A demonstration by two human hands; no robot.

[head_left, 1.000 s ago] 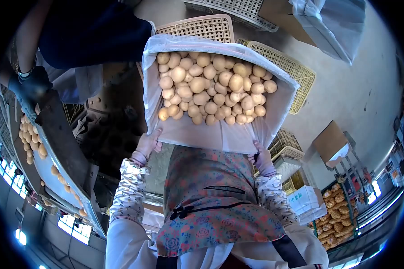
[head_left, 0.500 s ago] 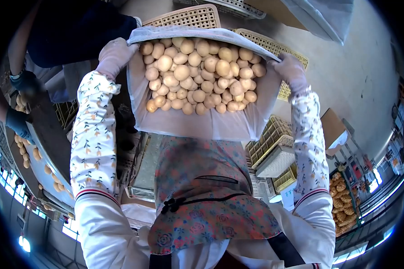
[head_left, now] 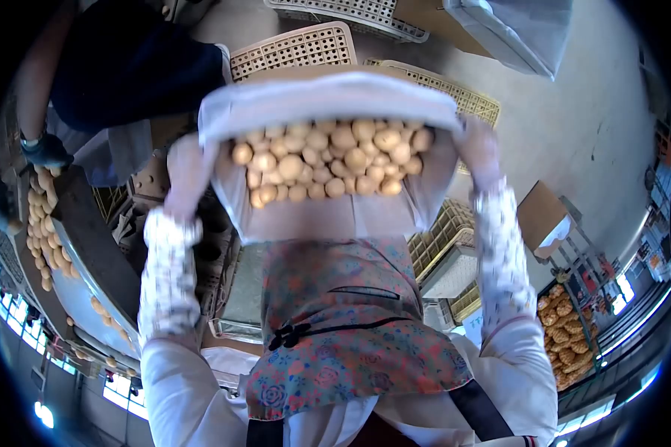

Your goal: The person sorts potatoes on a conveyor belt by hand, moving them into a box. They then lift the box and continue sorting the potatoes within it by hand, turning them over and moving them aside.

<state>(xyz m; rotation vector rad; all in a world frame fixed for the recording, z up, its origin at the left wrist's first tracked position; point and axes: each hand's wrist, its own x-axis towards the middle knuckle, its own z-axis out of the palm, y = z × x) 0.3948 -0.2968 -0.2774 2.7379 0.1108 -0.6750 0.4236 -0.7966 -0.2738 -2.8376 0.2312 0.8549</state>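
A whitish liner (head_left: 320, 100) forms an open-topped pouch in front of my apron, with round, pale-brown potatoes (head_left: 313, 160) filling its middle. My gloved left hand (head_left: 188, 173) is closed on the liner's left side. On the opposite side, my gloved right hand (head_left: 479, 149) grips its upper right corner. Both hands are smeared by motion, and the fingertips are partly hidden by the fabric. The liner's far edge folds over toward me and covers the farthest potatoes. A tan strip, perhaps cardboard, shows behind that edge.
Perforated plastic crates (head_left: 294, 52) stand beyond the liner, and yellow crates (head_left: 443, 235) are stacked at the right. A co-worker's gloved hand (head_left: 47, 151) is over a sorting line (head_left: 89, 246) carrying potatoes at left. A cardboard box (head_left: 544, 216) and filled net bags (head_left: 566, 339) lie farther right.
The liner's far edge has come toward me and folded over part of the potatoes. Both my hands have moved lower in view, the left one most. The co-worker's hands have shifted.
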